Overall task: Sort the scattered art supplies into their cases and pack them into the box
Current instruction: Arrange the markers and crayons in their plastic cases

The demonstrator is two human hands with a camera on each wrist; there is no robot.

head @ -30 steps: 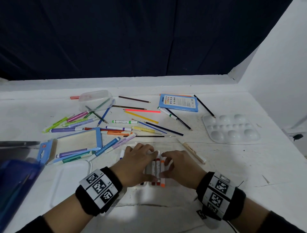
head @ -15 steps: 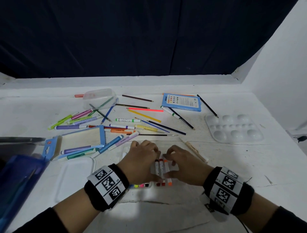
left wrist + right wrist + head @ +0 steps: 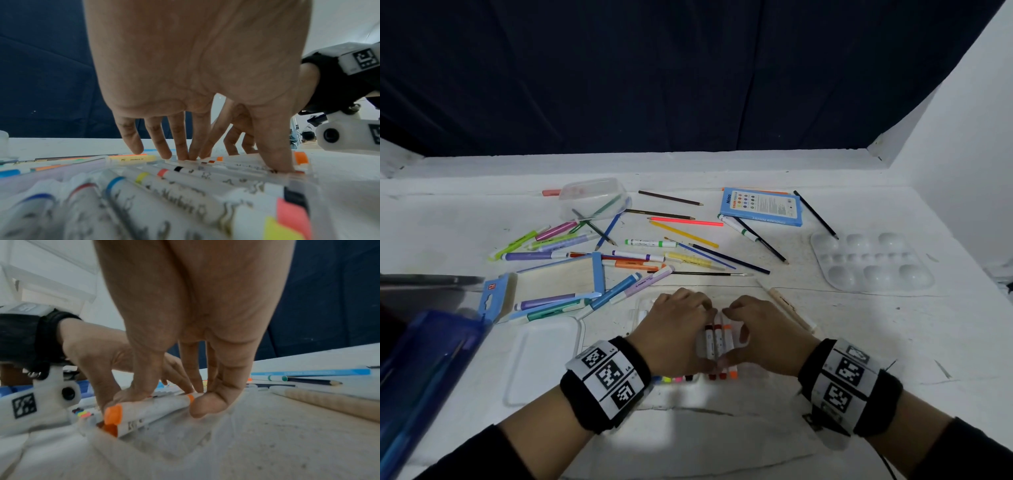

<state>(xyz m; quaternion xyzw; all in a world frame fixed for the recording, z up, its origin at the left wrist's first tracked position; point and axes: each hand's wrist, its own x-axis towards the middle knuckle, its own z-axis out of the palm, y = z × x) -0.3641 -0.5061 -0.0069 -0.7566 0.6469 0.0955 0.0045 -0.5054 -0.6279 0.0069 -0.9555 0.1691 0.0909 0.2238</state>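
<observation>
Head view: near the table's front edge, the left hand [image 3: 674, 337] and right hand [image 3: 763, 339] press markers [image 3: 717, 342] into their clear case [image 3: 642, 310], likely to seat them. Left wrist view: straight fingers [image 3: 179, 138] push the row down, gripping nothing. Right wrist view: thumb and fingertips pinch the orange marker [image 3: 152, 408], steadying it at the row's end.

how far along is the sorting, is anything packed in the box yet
Early. Done: a row of white markers lies in the clear marker case. In hand: the left hand and right hand press the last ones, including the orange marker, into place. Left: pencils and pastel pens lie scattered, the pen tray is barely filled, and the blue box looks unpacked.
</observation>
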